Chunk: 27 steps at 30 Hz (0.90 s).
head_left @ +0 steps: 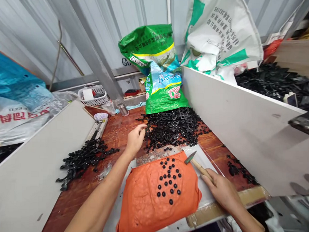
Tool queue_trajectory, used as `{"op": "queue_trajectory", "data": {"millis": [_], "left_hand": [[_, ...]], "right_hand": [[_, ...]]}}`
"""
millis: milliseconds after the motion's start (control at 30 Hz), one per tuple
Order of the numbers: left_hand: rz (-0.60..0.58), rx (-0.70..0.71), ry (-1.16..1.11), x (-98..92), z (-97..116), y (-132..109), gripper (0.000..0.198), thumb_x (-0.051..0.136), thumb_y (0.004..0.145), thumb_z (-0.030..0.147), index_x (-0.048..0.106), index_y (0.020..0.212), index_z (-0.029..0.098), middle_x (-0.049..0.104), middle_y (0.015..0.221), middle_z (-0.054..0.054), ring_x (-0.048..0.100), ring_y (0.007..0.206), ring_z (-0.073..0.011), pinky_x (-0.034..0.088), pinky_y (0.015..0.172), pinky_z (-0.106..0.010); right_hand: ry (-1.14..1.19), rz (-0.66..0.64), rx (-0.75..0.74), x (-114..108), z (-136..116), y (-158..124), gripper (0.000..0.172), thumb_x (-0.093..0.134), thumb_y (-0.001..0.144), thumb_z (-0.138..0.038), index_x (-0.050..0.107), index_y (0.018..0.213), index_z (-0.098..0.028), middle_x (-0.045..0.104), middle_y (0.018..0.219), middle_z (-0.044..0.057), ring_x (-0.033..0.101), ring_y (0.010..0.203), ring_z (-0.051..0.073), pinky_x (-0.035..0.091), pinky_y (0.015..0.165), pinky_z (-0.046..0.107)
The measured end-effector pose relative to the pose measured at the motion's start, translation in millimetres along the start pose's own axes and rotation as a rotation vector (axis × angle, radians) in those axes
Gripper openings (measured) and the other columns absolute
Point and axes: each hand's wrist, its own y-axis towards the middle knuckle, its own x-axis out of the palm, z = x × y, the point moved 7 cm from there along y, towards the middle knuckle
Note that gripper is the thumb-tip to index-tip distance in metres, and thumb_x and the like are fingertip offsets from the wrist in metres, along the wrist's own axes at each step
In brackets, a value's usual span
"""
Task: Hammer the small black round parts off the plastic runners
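My left hand reaches forward to the near edge of a big pile of small black plastic parts, its fingers curled and pinching at pieces there. My right hand is closed around the wooden handle of a small hammer, whose metal head rests on a pale board just right of an orange cloth. Several small black round buttons lie scattered on the cloth.
A second heap of black parts lies at the left on the red-brown table. White boards wall both sides. Green sacks, a white sack, a white basket and a metal cup stand at the back.
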Motion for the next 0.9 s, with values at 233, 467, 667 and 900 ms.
{"op": "queue_trajectory", "data": {"millis": [233,467,667,900], "left_hand": [[-0.132,-0.384,-0.949,-23.2,12,-75,0.046,0.080,0.076,0.036,0.053,0.110,0.021,0.056,0.074,0.006,0.055,0.058,-0.0095,0.045,0.056,-0.021],[-0.266,-0.542,-1.103,-0.3,27,-165,0.046,0.081,0.078,0.032,0.053,0.113,0.023,0.056,0.069,0.006,0.051,0.056,-0.0088,0.042,0.052,-0.019],[-0.350,-0.529,-1.037,10.4,49,-195,0.054,0.083,0.076,0.040,0.051,0.117,0.024,0.056,0.067,0.007,0.046,0.051,-0.0062,0.036,0.048,-0.016],[-0.156,-0.668,-1.164,9.0,46,-211,0.048,0.088,0.070,0.043,0.067,0.103,0.017,0.057,0.066,0.004,0.044,0.050,-0.0056,0.036,0.050,-0.020]], "right_hand": [[0.148,0.029,-0.029,1,7,2,0.030,0.044,0.095,-0.052,0.061,0.091,-0.027,0.069,0.074,0.001,0.065,0.074,0.024,0.039,0.063,0.030],[0.590,0.048,-0.245,-23,-72,-10,0.032,0.052,0.095,-0.048,0.048,0.075,-0.023,0.048,0.069,-0.004,0.046,0.065,0.015,0.035,0.060,0.025],[0.725,-0.185,-0.414,-19,-157,-23,0.012,0.064,0.089,-0.031,0.061,0.084,-0.020,0.053,0.076,-0.004,0.048,0.069,0.013,0.037,0.062,0.024],[0.656,-0.152,-0.435,2,-159,-35,0.015,0.067,0.086,-0.027,0.061,0.075,-0.020,0.055,0.073,-0.003,0.050,0.069,0.014,0.039,0.064,0.025]]}}
